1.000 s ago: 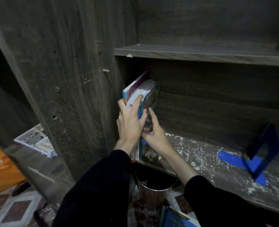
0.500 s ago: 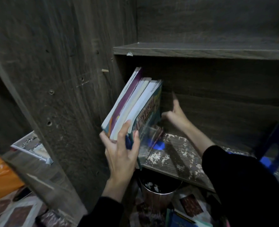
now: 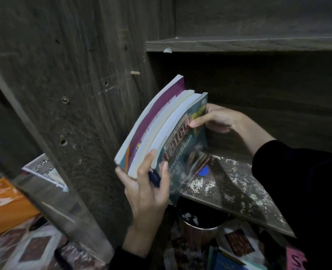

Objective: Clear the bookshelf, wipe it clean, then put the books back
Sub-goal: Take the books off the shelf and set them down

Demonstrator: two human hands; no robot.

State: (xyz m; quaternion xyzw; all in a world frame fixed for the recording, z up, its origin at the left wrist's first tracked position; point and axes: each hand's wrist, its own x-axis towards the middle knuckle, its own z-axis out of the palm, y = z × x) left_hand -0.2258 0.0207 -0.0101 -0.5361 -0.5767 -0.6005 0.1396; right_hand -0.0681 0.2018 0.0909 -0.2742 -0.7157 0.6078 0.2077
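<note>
At picture centre, the stack of books (image 3: 161,131) is held tilted just beside the speckled shelf (image 3: 233,190) at four o'clock; left hand (image 3: 146,193) at six grips its lower end; right hand (image 3: 218,119) at two pinches its upper corner; clearing seems nearly finished; wiping and reshelving remain.

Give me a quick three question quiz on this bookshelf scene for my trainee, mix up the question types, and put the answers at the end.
1. True or false: the stack of books lies flat on the upper shelf.
2. Which end of the stack does the left hand grip? A) lower B) upper C) neither
3. Fill in the colour: the lower shelf is speckled ___.

Key
1. False: it is held tilted, off both shelves.
2. A; the right hand pinches the upper edge.
3. White.
</note>
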